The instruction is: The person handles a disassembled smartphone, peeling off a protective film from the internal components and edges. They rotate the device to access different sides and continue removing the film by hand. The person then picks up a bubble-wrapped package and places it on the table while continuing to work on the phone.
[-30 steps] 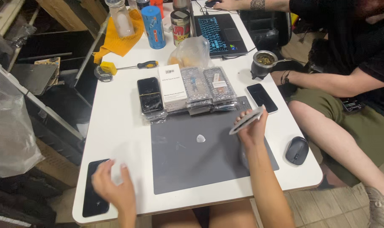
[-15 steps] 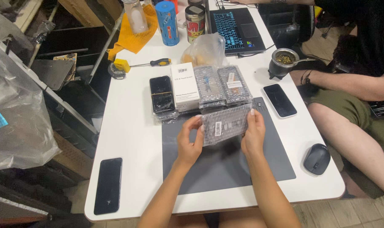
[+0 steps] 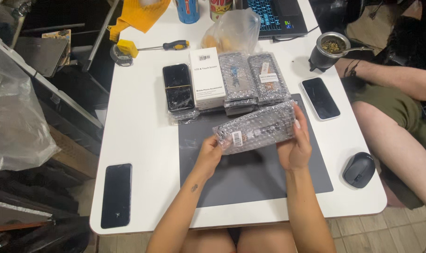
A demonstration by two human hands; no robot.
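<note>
Both hands hold a bubble-wrapped packet point(image 3: 255, 127) flat and level above the far edge of the grey mat point(image 3: 250, 178), one hand at each short end, which keeps the long packet from sagging and turns its barcode sticker up toward the head camera. The left hand point(image 3: 209, 154) has its grip closed on the near-left end, thumb on top and fingers under; the right hand point(image 3: 295, 145) is wrapped round the right end, fingers curled over the far edge (the palm faces left).

Just beyond the packet, a row of similar goods lies side by side on the white tabletop point(image 3: 142, 140): two more wrapped packets point(image 3: 253, 79), a white box point(image 3: 206, 78) and a dark phone in plastic point(image 3: 178, 89), sorted so each stays visible. A black phone point(image 3: 116, 194) lies alone at the near left; a mouse point(image 3: 359, 169) sits at the near right.

Compared with half a second ago, the packet is tilted a little more, right end farther away, and the hands have slid outward toward its ends. A second ago the left hand was down at the near-left corner, apart from the right.
</note>
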